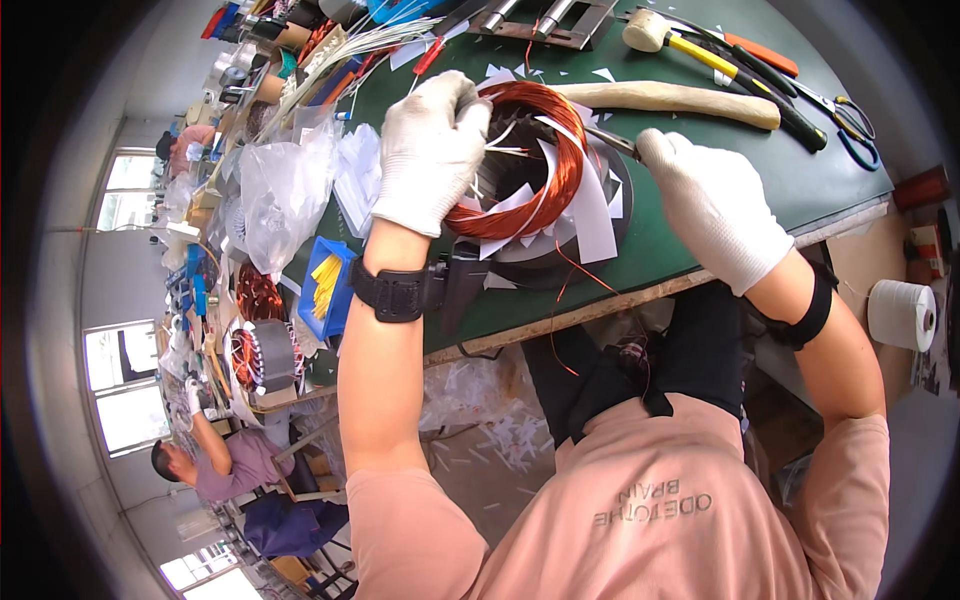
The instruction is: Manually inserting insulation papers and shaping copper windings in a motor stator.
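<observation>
A stator (pixel 488 180) lies on the green work table, with a ring of copper winding (pixel 567 160) around its top. White insulating paper (pixel 592 215) sticks out from under and beside the coil. My left hand (pixel 432 150), in a white knitted glove, rests at the coil's left edge with its fingers bent closed; what they pinch is hidden. My gloved right hand (pixel 712 200) is closed around a slim metal tool (pixel 612 140), whose thin end points left to the coil's right side. The tool's handle is covered by the glove. A loose copper wire (pixel 585 275) hangs over the table's front edge.
Behind the stator lie a wooden stick (pixel 680 100), a mallet (pixel 647 32), a yellow-and-black handled tool (pixel 745 85) and scissors (pixel 855 135). To the left are a blue box (pixel 325 290) of yellow strips and plastic bags (pixel 285 185). Another person (pixel 235 465) sits farther left.
</observation>
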Demonstrator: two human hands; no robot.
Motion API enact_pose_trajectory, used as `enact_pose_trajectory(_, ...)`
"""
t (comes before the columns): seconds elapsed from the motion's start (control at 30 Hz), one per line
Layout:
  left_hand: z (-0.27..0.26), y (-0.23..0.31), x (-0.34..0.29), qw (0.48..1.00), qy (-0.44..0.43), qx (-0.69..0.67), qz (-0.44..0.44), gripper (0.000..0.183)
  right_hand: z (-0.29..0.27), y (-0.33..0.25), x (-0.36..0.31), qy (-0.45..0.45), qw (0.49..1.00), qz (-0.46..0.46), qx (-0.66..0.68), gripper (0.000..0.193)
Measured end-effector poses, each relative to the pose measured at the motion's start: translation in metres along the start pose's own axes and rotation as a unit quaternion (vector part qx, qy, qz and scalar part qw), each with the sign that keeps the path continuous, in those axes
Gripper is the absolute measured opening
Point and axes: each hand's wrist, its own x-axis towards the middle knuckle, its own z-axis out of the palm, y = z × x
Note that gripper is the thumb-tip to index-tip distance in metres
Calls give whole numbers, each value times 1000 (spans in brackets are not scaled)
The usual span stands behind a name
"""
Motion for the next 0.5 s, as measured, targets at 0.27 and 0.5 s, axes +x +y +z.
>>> enact_pose_trajectory(0.27,-1,4,-4,995,35,83,-49,24,24,27,-1,-31,997,36,60,21)
enact_pose_trajectory(0.5,-7,12,-14,993,21,66,-99,29,-45,-19,10,170,984,-49,14,27)
